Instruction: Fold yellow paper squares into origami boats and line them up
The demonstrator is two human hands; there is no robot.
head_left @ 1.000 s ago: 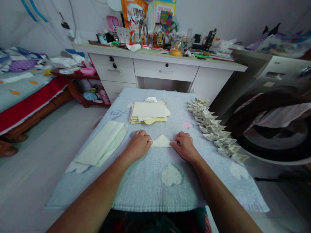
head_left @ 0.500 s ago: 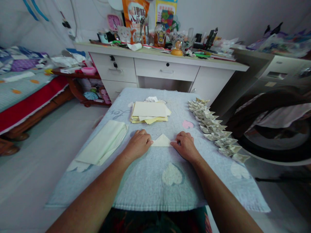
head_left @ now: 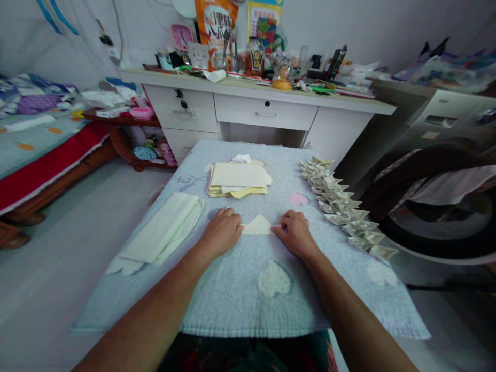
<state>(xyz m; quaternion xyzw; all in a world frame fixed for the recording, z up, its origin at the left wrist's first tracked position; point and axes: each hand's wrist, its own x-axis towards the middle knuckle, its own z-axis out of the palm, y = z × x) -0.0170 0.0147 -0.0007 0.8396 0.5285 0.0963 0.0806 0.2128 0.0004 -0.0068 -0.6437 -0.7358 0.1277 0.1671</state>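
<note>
Your left hand [head_left: 222, 228] and right hand [head_left: 296, 232], curled closed, pinch both ends of a cream paper triangle [head_left: 258, 226], maybe to steady it.

Your left hand [head_left: 221, 230] now sits a shade farther inward, its fingertips covering slightly more of the left end of the folded paper [head_left: 258, 226] than half a second ago. Your view has turned marginally left since one second ago.
</note>
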